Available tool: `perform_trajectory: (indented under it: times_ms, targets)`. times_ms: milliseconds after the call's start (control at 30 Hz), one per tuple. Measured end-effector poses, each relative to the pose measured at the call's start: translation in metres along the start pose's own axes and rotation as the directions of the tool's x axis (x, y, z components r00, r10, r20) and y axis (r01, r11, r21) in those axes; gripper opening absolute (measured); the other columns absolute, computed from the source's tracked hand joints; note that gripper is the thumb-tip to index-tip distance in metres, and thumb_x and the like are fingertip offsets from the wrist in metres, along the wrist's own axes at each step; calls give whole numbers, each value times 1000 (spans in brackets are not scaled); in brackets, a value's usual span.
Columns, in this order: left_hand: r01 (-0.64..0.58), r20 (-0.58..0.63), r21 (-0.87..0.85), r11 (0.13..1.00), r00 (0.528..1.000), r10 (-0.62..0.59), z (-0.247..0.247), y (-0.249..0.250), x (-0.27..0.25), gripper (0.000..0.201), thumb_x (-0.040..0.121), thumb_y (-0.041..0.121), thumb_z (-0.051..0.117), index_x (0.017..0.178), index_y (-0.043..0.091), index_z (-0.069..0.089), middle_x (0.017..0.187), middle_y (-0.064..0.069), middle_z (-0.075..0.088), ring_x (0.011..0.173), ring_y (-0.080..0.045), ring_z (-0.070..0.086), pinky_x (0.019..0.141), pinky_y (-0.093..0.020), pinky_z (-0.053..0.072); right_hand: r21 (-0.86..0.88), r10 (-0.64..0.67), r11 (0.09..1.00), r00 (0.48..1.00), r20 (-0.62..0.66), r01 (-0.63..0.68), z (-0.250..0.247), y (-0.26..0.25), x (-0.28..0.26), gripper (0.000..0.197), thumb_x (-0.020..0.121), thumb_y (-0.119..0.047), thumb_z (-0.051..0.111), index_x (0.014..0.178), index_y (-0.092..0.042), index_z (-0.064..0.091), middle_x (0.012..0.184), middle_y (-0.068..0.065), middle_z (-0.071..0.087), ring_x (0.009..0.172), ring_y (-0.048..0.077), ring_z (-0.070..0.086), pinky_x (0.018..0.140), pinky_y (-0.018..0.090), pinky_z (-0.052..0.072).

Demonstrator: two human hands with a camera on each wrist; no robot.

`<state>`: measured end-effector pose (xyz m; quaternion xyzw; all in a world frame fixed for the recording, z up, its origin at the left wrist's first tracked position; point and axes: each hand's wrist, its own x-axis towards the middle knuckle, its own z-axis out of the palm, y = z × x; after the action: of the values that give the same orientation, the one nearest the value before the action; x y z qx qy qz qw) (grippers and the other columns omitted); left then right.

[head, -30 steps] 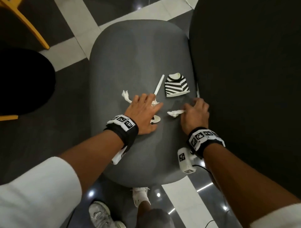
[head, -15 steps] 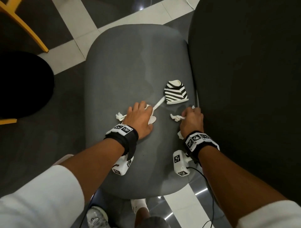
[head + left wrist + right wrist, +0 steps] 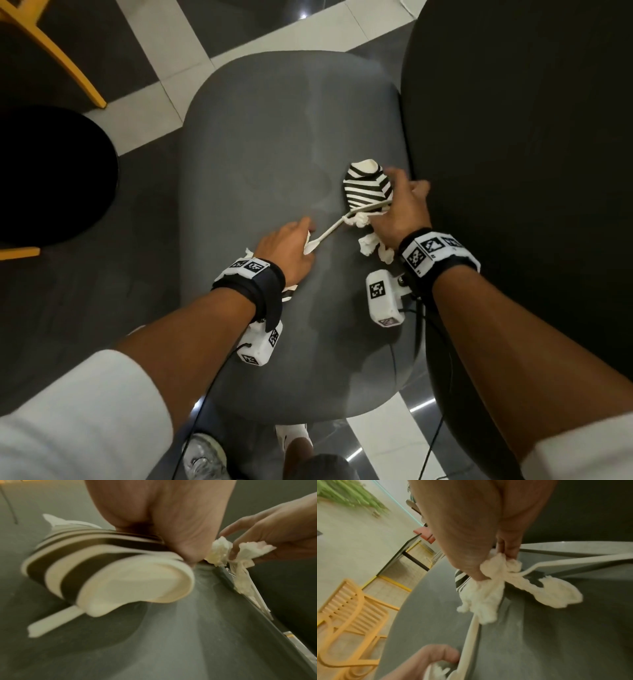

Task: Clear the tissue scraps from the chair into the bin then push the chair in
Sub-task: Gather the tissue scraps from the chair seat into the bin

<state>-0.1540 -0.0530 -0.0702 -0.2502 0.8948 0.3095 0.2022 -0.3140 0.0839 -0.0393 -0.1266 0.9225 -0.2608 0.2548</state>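
The grey chair seat [image 3: 274, 137] fills the middle of the head view. My right hand [image 3: 397, 209] pinches white tissue scraps [image 3: 370, 247] [image 3: 488, 596], and its fingers lie against a black-and-white striped paper cup [image 3: 366, 186] near the seat's right edge. A white plastic spoon [image 3: 330, 229] runs from that hand to my left hand [image 3: 298, 240]. The left fingers are curled over the spoon's bowl and another tissue scrap [image 3: 249, 254] [image 3: 436, 669]. In the left wrist view, a blurred striped piece [image 3: 85, 561] sits under my left palm.
A large black round tabletop [image 3: 531, 171] overhangs the seat's right side. A black round shape [image 3: 51, 171] sits on the floor at the left, with yellow chair legs [image 3: 51, 51] behind it. My shoes [image 3: 205, 455] stand on the tiled floor below the seat.
My right hand has moved forward from the seat's right edge to the striped cup, carrying tissue scraps. My left hand has drawn in over the spoon's bowl, with a scrap in it.
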Motion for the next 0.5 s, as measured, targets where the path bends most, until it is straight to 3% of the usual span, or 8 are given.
perform_trajectory:
  times_ms: [67,133,233,333,500]
  targets:
    - [14,6,-11,1000,1000,-14,-4,-8,1,30,86,22,54,115,28,55,114,-1,62,102,-32,61,82,-38,50,-93,10,996,993,119,1,5,-3,10,95,77,-6,76,150,-44,27,150,7,23,120,24,54,110,26,40]
    - [28,10,-21,999,1000,-28,-8,-15,3,25,84,20,54,107,29,60,107,1,61,99,-31,61,82,-38,50,-135,35,991,986,164,-13,8,-9,19,101,82,-3,70,155,-46,15,156,8,17,125,27,53,110,27,37]
    - [52,-5,-58,997,999,-52,-14,-23,2,25,82,20,54,104,29,63,104,2,61,97,-30,62,84,-42,53,-118,11,993,997,78,-2,10,-20,26,80,86,-5,67,152,-36,33,149,12,28,119,28,56,99,19,36]
    - [78,-62,-121,990,994,-86,-20,-30,0,23,83,19,54,102,29,63,102,0,63,96,-30,62,83,-42,53,-145,-24,989,1000,-3,24,14,-22,32,53,86,-7,62,133,-30,54,134,12,46,111,28,60,85,19,36]
    - [86,-132,-188,978,985,-112,-30,-38,-11,19,85,19,56,101,27,64,98,3,62,92,-27,61,81,-40,53,-156,-28,987,999,-45,20,25,-33,30,34,81,-1,55,106,-21,64,115,11,64,104,29,62,86,30,48]
